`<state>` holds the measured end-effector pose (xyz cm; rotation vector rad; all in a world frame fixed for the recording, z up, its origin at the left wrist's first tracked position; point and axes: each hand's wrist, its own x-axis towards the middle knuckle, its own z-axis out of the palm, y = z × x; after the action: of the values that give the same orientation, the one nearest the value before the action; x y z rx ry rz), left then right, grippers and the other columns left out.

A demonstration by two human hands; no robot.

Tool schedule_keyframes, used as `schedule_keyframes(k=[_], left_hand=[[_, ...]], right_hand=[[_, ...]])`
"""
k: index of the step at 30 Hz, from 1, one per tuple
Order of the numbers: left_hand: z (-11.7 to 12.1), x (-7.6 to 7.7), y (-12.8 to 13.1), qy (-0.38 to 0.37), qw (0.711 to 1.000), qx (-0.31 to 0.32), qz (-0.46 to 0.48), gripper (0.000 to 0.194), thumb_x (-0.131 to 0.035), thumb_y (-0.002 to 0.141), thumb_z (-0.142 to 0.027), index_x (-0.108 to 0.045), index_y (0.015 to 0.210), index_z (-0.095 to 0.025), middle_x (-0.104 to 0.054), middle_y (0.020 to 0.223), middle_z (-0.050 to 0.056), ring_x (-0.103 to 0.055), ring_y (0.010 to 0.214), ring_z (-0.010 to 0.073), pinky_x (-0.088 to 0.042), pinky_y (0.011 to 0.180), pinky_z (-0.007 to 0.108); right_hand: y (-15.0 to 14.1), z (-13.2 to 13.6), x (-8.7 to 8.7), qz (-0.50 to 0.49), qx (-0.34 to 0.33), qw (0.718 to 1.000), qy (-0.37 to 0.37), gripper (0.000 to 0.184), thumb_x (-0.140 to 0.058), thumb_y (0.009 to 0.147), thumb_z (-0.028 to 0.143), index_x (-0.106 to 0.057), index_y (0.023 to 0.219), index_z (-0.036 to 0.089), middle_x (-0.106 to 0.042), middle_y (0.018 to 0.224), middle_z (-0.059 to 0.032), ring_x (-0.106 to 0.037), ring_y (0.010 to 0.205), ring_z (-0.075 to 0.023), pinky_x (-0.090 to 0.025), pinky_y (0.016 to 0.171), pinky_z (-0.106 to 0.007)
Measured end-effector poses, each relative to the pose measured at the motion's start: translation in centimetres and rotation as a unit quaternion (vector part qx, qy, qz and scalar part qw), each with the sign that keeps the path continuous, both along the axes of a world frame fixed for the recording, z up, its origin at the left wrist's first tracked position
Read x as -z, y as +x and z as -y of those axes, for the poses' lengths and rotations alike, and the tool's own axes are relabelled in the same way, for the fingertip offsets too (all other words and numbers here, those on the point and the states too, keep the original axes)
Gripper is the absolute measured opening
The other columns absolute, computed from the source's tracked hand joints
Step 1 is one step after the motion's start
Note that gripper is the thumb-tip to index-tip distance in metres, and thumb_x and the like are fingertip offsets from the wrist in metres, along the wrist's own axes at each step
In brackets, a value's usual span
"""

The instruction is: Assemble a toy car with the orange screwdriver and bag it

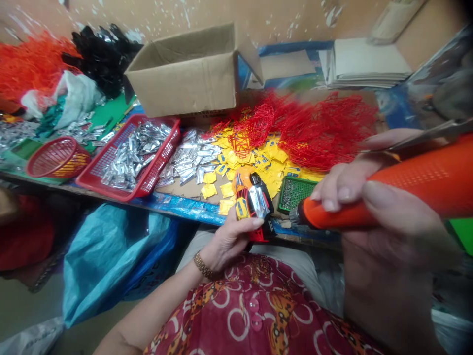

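Observation:
My left hand [231,236] is closed around a small toy car [252,197] with an orange top, yellow sides, silver parts and a red piece at the bottom. It holds the toy just above the table's front edge. My right hand [373,207] grips a thick orange electric screwdriver [399,192], whose metal tip [294,215] sits a little to the right of the toy, close to it. Whether the tip touches the toy is unclear.
A green tray of screws [295,192] lies behind the tip. Yellow pieces [254,158], red plastic frames [318,128], silver parts in a red tray [129,158], a round red basket [57,158] and a cardboard box [188,74] crowd the table. A blue bag [111,256] lies below.

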<state>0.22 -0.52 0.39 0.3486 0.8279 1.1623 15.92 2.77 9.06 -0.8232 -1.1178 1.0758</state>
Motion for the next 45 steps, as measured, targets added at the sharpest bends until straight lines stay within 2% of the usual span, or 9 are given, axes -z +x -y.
schedule_keyframes(k=[3,7,12,20,24,31,34,37,45], left_hand=[[-0.05,0.18,-0.01,0.0,1.0,0.006,-0.019,0.055,-0.082,0.057,-0.007,-0.064,0.108,-0.017,-0.07,0.083,0.001,-0.065,0.077,0.0153,-0.052,0.078,0.027],[-0.09,0.59,-0.07,0.004,0.999,0.022,-0.041,0.039,-0.082,0.057,-0.009,-0.067,0.093,-0.013,-0.069,0.081,0.002,-0.063,0.074,0.0139,-0.052,0.079,0.028],[-0.15,0.5,0.29,0.031,0.998,0.007,-0.054,0.04,-0.082,0.061,-0.009,-0.067,0.098,-0.012,-0.068,0.087,0.003,-0.062,0.077,0.0133,-0.051,0.075,0.025],[-0.17,0.28,0.48,0.03,0.997,0.002,-0.068,0.045,-0.085,0.06,-0.01,-0.063,0.098,-0.013,-0.067,0.087,0.002,-0.061,0.074,0.0115,-0.053,0.074,0.024],[-0.09,0.1,0.52,0.025,0.996,-0.009,-0.081,0.054,-0.087,0.057,-0.01,-0.059,0.103,-0.014,-0.067,0.087,0.002,-0.062,0.075,0.0122,-0.053,0.075,0.025],[0.11,0.05,0.4,0.026,0.998,-0.001,-0.059,0.052,-0.085,0.059,-0.009,-0.058,0.103,-0.014,-0.066,0.087,0.002,-0.061,0.073,0.0108,-0.052,0.072,0.023],[0.22,-0.01,0.36,0.025,0.999,0.006,-0.038,0.061,-0.084,0.058,-0.009,-0.056,0.111,-0.018,-0.067,0.089,0.001,-0.061,0.072,0.0112,-0.051,0.073,0.024],[0.28,-0.05,0.36,0.018,0.999,0.002,-0.042,0.071,-0.086,0.053,-0.009,-0.053,0.115,-0.02,-0.067,0.089,0.001,-0.063,0.071,0.0125,-0.051,0.073,0.026],[0.56,0.09,0.08,0.05,0.995,0.012,-0.08,0.069,-0.087,0.051,-0.009,-0.052,0.109,-0.019,-0.069,0.09,0.001,-0.063,0.071,0.0122,-0.054,0.075,0.027]], right_hand=[[0.05,0.02,0.4,-0.042,-0.011,0.999,-0.002,0.015,-0.064,0.074,0.015,-0.059,0.081,0.028,-0.053,0.063,0.0042,-0.049,0.055,-0.0136,-0.046,0.058,-0.034],[0.1,-0.06,0.48,-0.054,-0.02,0.998,-0.014,0.027,-0.074,0.072,0.02,-0.061,0.094,0.03,-0.054,0.061,0.005,-0.049,0.051,-0.0148,-0.044,0.052,-0.035],[0.19,-0.2,0.67,-0.045,-0.018,0.999,-0.008,0.029,-0.077,0.072,0.028,-0.062,0.096,0.029,-0.055,0.06,0.0051,-0.051,0.05,-0.0148,-0.045,0.051,-0.035],[0.19,0.16,0.85,-0.037,0.002,0.999,-0.015,0.024,-0.07,0.076,0.021,-0.06,0.095,0.031,-0.053,0.064,0.0051,-0.051,0.054,-0.0128,-0.047,0.058,-0.033],[0.28,0.27,0.95,-0.03,0.004,0.999,-0.012,0.015,-0.069,0.077,0.021,-0.058,0.083,0.029,-0.054,0.064,0.0051,-0.052,0.054,-0.0119,-0.049,0.06,-0.032],[0.34,0.16,1.07,-0.011,0.006,1.0,-0.011,0.015,-0.071,0.076,0.026,-0.057,0.082,0.028,-0.05,0.065,0.0045,-0.051,0.054,-0.0125,-0.047,0.057,-0.033],[0.34,0.09,1.07,-0.012,0.014,1.0,-0.016,0.017,-0.073,0.073,0.028,-0.057,0.08,0.027,-0.05,0.061,0.0048,-0.05,0.052,-0.0126,-0.048,0.055,-0.033],[0.33,0.21,1.03,-0.024,0.011,0.999,-0.023,0.017,-0.073,0.073,0.024,-0.058,0.081,0.027,-0.053,0.061,0.0042,-0.051,0.052,-0.0129,-0.049,0.053,-0.033],[-0.01,0.3,0.54,-0.033,0.008,0.999,-0.027,0.017,-0.07,0.072,0.019,-0.055,0.076,0.026,-0.054,0.062,0.0048,-0.051,0.052,-0.0111,-0.047,0.053,-0.032]])
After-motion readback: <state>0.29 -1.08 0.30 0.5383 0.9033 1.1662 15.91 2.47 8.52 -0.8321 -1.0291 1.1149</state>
